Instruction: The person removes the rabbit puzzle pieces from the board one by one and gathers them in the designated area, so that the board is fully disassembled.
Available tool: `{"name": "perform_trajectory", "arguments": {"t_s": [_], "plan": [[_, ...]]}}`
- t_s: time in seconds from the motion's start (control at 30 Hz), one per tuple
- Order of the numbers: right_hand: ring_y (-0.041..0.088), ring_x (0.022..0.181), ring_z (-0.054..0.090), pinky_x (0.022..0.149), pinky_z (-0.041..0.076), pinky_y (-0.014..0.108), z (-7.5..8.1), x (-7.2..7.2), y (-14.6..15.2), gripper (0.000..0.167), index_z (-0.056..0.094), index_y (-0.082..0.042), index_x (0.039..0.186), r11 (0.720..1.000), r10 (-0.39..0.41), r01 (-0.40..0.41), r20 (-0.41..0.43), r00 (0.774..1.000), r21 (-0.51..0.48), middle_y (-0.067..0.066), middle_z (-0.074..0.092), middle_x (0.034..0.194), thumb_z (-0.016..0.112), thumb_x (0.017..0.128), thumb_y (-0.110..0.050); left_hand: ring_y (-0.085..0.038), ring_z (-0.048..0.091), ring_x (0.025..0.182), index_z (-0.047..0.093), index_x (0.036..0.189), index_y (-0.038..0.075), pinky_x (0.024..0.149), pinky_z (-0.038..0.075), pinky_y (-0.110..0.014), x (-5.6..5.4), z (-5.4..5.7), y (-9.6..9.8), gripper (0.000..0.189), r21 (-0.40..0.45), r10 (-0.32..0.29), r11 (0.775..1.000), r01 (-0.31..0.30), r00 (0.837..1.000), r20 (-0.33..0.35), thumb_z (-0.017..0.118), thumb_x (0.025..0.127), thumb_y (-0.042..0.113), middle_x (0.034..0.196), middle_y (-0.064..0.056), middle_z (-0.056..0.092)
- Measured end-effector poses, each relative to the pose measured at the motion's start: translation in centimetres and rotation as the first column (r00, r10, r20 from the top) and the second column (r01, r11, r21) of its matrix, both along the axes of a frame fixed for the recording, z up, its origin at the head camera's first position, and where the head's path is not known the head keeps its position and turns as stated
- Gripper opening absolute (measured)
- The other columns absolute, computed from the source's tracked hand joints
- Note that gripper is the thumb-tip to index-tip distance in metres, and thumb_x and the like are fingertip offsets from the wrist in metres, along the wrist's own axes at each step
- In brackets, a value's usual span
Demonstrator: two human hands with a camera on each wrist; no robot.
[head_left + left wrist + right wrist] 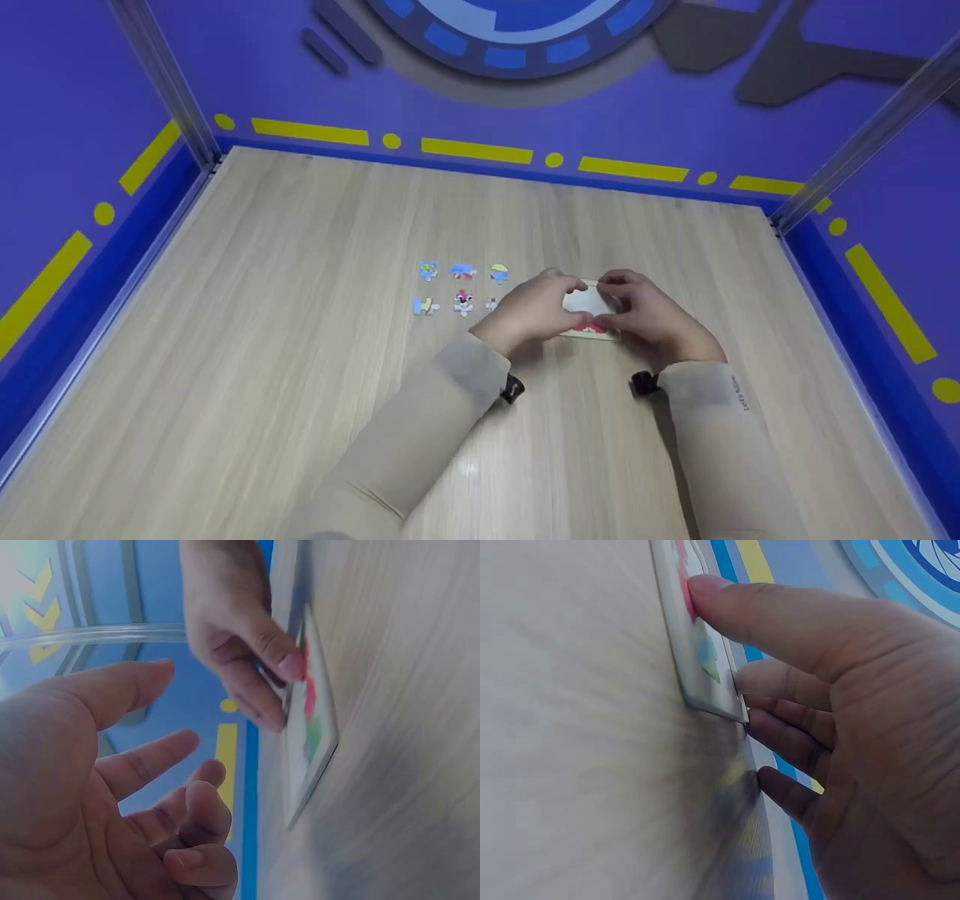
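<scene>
A shallow puzzle tray [592,337] with a pale rim and white inside lies on the table between the two hands. Red puzzle pieces [589,328] are inside it along the near side. My right hand [651,311] spans the tray's right part. In the right wrist view its thumb [712,596] presses on the red part and its fingers reach the far edge. My left hand [529,306] hovers over the tray's left side, and in the left wrist view its fingers [146,765] are loosely bent with nothing between them. A green patch [313,736] shows beside the red.
Several loose puzzle pieces lie in two rows left of the tray, among them a blue one [463,271] and a figure piece [463,303]. Part of the near row is hidden by my left hand. Blue walls [480,112] border the wooden table [300,337].
</scene>
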State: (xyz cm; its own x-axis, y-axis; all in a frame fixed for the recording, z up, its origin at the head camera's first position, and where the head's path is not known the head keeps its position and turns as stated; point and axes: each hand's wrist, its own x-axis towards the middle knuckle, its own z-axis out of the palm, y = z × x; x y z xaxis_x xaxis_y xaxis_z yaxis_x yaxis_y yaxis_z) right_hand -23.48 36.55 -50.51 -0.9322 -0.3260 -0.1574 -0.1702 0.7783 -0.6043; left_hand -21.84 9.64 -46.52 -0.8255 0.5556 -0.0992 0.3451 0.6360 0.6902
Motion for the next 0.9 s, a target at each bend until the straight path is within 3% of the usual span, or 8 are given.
{"name": "perform_trajectory", "arguments": {"t_s": [0.27,0.43,0.57,0.9], "plan": [[0.043,0.163,0.039,0.136,0.034,0.066,-0.1,0.1,-0.1,0.076,0.056,0.003,0.162,0.998,-0.037,0.040,0.044,0.998,-0.055,0.019,0.046,0.172,0.088,0.100,-0.027,-0.027,0.069,0.129,0.056,0.167,0.019,0.117,0.057,-0.043,0.3,-1.8,0.5,0.063,-0.037,0.029,0.999,-0.027,0.999,0.043,0.075,0.109,0.037,0.162,-0.009,0.054],[0.039,0.166,0.037,0.139,0.031,0.064,-0.1,0.2,-0.2,0.076,0.058,0.000,0.163,0.995,-0.071,0.075,0.071,0.995,-0.059,0.014,0.046,0.173,0.089,0.099,-0.029,-0.027,0.068,0.135,0.058,0.165,0.012,0.121,0.055,-0.039,0.4,-2.7,0.7,0.060,-0.106,0.021,0.994,-0.022,1.000,-0.007,0.075,0.109,0.026,0.163,-0.010,0.051],[0.040,0.165,0.038,0.139,0.030,0.064,-0.3,0.2,-0.3,0.076,0.059,0.001,0.162,0.995,-0.073,0.077,0.072,0.995,-0.065,0.015,0.047,0.172,0.090,0.099,-0.028,-0.025,0.068,0.134,0.066,0.157,0.008,0.120,0.055,-0.037,0.4,-3.1,0.9,0.050,-0.153,0.015,0.988,-0.020,0.999,-0.039,0.075,0.110,0.022,0.162,-0.010,0.051],[0.042,0.165,0.038,0.138,0.031,0.064,-0.2,0.0,-0.2,0.075,0.058,0.002,0.162,0.996,-0.075,0.078,0.068,0.995,-0.050,0.016,0.046,0.173,0.089,0.100,-0.025,-0.025,0.069,0.131,0.073,0.147,0.013,0.117,0.057,-0.038,0.4,-3.1,1.3,0.041,-0.132,0.067,0.989,-0.071,0.997,-0.028,0.079,0.108,0.022,0.160,-0.007,0.053]]}}
